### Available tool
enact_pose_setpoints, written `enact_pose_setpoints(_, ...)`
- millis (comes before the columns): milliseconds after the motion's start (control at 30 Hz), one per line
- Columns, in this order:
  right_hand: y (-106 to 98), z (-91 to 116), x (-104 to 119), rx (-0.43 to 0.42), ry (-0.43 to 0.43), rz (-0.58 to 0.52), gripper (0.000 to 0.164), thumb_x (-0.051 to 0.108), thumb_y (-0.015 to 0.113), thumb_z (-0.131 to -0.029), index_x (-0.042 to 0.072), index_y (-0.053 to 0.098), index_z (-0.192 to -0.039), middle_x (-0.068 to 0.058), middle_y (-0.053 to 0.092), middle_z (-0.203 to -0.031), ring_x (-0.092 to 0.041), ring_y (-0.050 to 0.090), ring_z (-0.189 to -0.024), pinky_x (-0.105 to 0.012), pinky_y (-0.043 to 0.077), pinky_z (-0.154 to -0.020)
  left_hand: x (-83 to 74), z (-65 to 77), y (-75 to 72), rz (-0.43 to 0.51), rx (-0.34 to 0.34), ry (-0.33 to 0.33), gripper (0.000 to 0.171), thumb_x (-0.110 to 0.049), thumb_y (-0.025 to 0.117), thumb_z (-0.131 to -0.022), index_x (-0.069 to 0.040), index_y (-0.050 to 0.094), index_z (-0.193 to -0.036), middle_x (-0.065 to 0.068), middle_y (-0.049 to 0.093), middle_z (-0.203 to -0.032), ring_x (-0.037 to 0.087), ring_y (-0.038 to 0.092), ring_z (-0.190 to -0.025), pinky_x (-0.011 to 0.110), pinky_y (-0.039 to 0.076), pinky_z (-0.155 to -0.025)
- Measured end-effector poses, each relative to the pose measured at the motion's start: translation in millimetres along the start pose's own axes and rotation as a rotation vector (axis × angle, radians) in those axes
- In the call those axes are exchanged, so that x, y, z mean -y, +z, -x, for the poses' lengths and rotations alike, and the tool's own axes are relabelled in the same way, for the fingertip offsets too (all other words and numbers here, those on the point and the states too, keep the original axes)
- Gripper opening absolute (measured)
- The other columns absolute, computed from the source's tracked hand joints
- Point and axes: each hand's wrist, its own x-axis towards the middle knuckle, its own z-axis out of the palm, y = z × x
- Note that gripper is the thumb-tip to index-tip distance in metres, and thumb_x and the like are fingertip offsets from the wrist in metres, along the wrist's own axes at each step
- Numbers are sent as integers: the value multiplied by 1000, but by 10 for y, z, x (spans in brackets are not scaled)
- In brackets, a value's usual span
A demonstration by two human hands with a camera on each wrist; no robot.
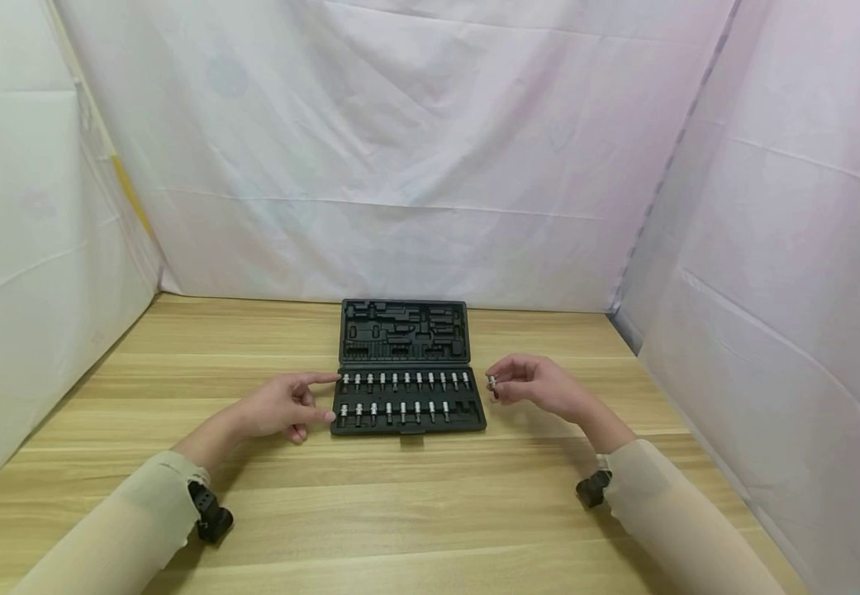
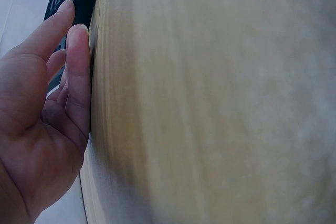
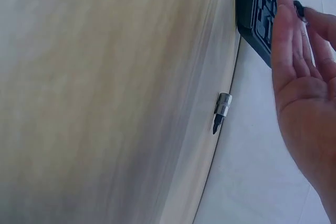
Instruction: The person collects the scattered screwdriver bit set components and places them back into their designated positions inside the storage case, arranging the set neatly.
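An opened black socket case (image 1: 377, 428) lies on the table, its lid folded back. Two rows of silver bit sockets (image 1: 403, 411) sit in its lower half; two slots at the right end of the front row hold none. At the case's left edge my left hand (image 1: 281, 405) touches it with extended index finger and thumb, other fingers bent. Just right of the case, my right hand (image 1: 541, 386) pinches a bit socket (image 1: 491, 383) between thumb and fingers; its dark tip (image 3: 299, 10) shows in the right wrist view. Another bit socket (image 3: 221, 106) lies on the table near that hand.
The wooden table (image 1: 400, 512) reaches to a white cloth backdrop (image 1: 400, 165), with white cloth on both sides. Moulded recesses fill the case lid (image 1: 404, 330). Small black cameras (image 1: 211, 516) are strapped to both wrists.
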Motion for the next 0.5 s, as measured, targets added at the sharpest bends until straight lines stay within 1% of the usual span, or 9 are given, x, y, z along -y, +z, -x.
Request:
enact_pose_setpoints(167, 35, -42, 21, -25, 3, 93, 39, 25, 79, -104, 2, 71, -133, -12, 77, -114, -24, 74, -104, -44, 67, -94, 2, -1, 0, -2, 2, 3, 86, -21, 85, -98, -14, 40, -171, 12, 58, -101, 20, 67, -70, 37, 70, -68)
enact_pose_setpoints(267, 64, -75, 36, -38, 2, 140, 35, 26, 82, -101, 6, 75, -128, -5, 77, -109, -22, 72, -103, -40, 64, -92, 2, -1, 0, 0, 4, 3, 86, -22, 85, -98, -14, 39, -171, 12, 58, -100, 20, 67, -70, 37, 70, -68)
enact_pose_setpoints(400, 121, -130, 62, -28, -7, 181, 31, 26, 84, -99, 9, 77, -124, -2, 79, -108, -20, 72, -101, -35, 61, -90, 2, -2, -1, -1, 2, 2, 87, -22, 86, -98, -14, 39, -171, 12, 58, -100, 20, 67, -70, 37, 70, -67)
enact_pose_setpoints(500, 178, -171, 90, -10, -4, 201, 29, 25, 85, -99, 9, 78, -122, -2, 79, -109, -18, 73, -101, -35, 61, -90, 3, -3, -1, -2, 1, 1, 87, -22, 86, -98, -14, 40, -171, 12, 58, -100, 20, 67, -70, 37, 70, -67)
